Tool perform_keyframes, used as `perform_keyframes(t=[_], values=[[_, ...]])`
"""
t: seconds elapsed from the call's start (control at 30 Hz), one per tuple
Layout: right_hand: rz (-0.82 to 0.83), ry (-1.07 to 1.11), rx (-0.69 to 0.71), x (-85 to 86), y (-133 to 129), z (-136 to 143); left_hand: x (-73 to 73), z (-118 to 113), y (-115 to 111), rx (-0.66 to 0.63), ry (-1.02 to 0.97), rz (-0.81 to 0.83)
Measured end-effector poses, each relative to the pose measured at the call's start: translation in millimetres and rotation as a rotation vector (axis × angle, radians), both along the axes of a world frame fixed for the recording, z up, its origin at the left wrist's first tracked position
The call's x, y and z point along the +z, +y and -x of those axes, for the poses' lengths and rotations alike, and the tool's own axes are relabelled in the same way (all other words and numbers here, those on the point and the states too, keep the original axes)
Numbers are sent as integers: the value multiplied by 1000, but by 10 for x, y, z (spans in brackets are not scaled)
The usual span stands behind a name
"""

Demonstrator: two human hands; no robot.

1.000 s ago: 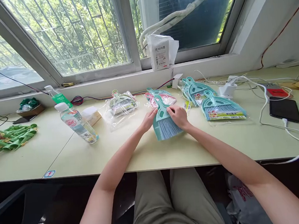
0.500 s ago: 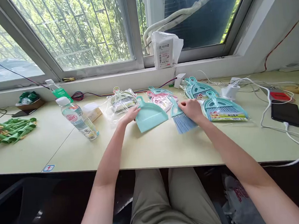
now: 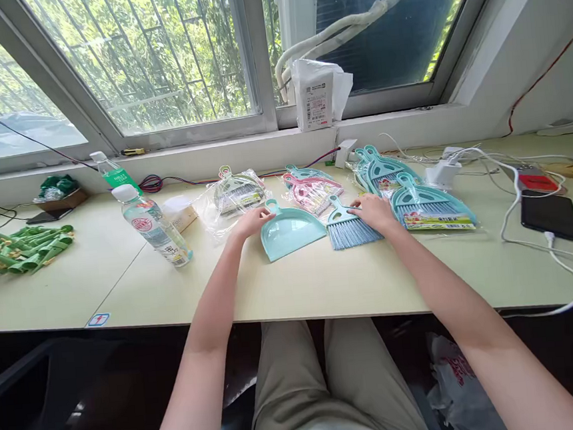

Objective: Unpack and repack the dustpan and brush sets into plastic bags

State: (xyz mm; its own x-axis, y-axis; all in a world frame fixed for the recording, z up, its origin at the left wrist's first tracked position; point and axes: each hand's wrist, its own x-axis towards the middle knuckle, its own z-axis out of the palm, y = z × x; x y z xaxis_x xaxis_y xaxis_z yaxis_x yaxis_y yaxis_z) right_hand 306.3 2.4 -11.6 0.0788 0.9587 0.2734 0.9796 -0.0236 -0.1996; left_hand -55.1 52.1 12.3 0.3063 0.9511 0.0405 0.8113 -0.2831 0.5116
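A light teal dustpan [image 3: 292, 232] lies on the table in front of me. My left hand [image 3: 253, 222] touches its upper left edge by the handle, fingers stretched out. To its right lies a small brush [image 3: 351, 231] with blue bristles and a teal head. My right hand [image 3: 372, 210] rests at the brush's right end, its fingers extended over the head. Behind them are a pink set in clear wrap [image 3: 314, 191] and a wrapped greenish set [image 3: 238, 192]. Wrapped teal sets [image 3: 431, 206] lie just right of my right hand.
Two plastic bottles [image 3: 154, 228] stand at the left, beside a small box [image 3: 180, 214]. Green stalks [image 3: 21, 248] lie at the far left. White cables [image 3: 505, 222] and a black phone [image 3: 549, 215] are at the right. A white package [image 3: 317, 98] stands on the windowsill.
The dustpan and brush now lie flatter on the table. The fingers of both hands have loosened. The other person's hand at the far left has gone out of view.
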Motion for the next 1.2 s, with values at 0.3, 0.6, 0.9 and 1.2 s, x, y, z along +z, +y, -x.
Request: perform_keyframes(t=[0.3, 0.6, 0.9, 1.2], values=[[-230, 879, 237, 255, 2, -16, -6, -76, 9, 62, -480, 25], [-262, 937, 322, 286, -339, 767, 113, -569, -305, -166, -888, 280], [-341, 561, 236, 251, -315, 734, 80, -849, -509, -366, -808, 226], [272, 1092, 419, 333, -296, 662, 54, -876, -521, -420, -665, 267]])
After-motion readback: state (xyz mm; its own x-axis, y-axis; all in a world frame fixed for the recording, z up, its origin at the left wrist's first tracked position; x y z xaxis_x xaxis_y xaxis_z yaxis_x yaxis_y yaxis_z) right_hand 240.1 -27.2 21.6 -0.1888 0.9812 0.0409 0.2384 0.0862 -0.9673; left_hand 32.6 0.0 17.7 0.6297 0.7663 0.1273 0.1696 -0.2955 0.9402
